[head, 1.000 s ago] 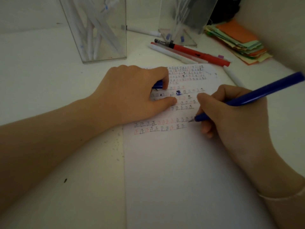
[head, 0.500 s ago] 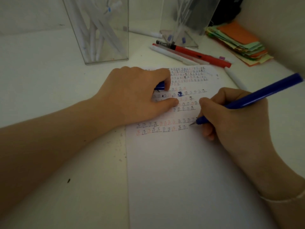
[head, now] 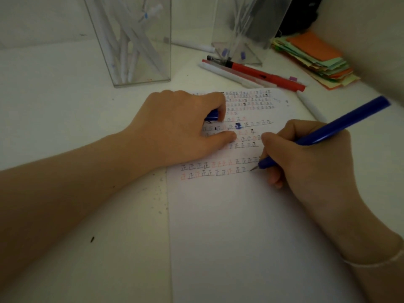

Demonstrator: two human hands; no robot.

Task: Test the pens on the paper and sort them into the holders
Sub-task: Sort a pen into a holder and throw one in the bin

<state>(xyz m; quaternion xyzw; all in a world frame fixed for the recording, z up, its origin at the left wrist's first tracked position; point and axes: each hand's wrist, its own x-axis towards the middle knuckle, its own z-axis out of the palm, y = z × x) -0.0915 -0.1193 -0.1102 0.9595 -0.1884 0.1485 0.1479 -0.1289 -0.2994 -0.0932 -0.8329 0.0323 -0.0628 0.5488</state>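
Observation:
My right hand [head: 306, 162] grips a blue pen [head: 341, 125], its tip touching the white paper [head: 240, 226] at the end of the lowest row of small marks. My left hand [head: 181, 127] rests on the paper's upper left and holds a blue pen cap [head: 212, 115] under its curled fingers. Two clear holders stand at the back: the left holder [head: 131, 40] contains several white pens, the right holder [head: 247, 31] has a few pens. Loose on the table lie a red pen [head: 266, 76] and white pens [head: 229, 76].
A stack of coloured paper notes [head: 314, 60] lies at the back right by a wall. Another white pen [head: 310, 108] lies beside the paper's right edge, and one [head: 196, 47] lies between the holders. Small dark specks dot the table left of the paper.
The pen tip has stayed at the end of the bottom row with only slight movement. My left hand has not moved on the paper.

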